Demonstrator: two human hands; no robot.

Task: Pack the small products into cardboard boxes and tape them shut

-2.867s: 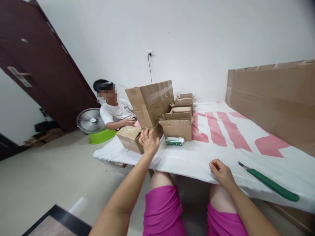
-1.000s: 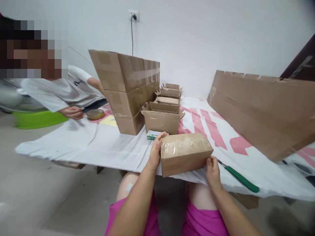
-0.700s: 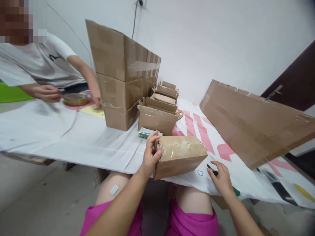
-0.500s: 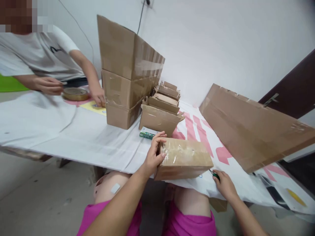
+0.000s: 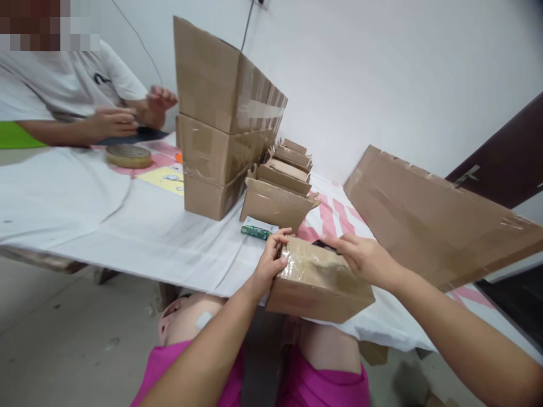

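Note:
A small brown carton (image 5: 316, 291) sealed with clear tape lies at the near edge of the white cloth-covered table (image 5: 106, 220), partly over my lap. My left hand (image 5: 271, 264) is closed on its left end, thumb on the taped top. My right hand (image 5: 365, 260) rests over the top of the carton, fingers curled round a thin dark tool whose tip (image 5: 321, 244) pokes out toward the left; its handle is hidden in my palm. It looks like the green-handled knife.
A small green-and-white pack (image 5: 257, 229) lies just beyond the carton. Several open cartons (image 5: 278, 198) and a stack of big taped boxes (image 5: 220, 121) stand behind. A flat cardboard sheet (image 5: 432, 209) leans at right. Another person's hands (image 5: 127, 116) and a tape roll (image 5: 128, 156) are far left.
My right hand took the green-handled knife off the table and moved up onto the carton's top. My left hand kept its hold. The other person let go of the tape roll.

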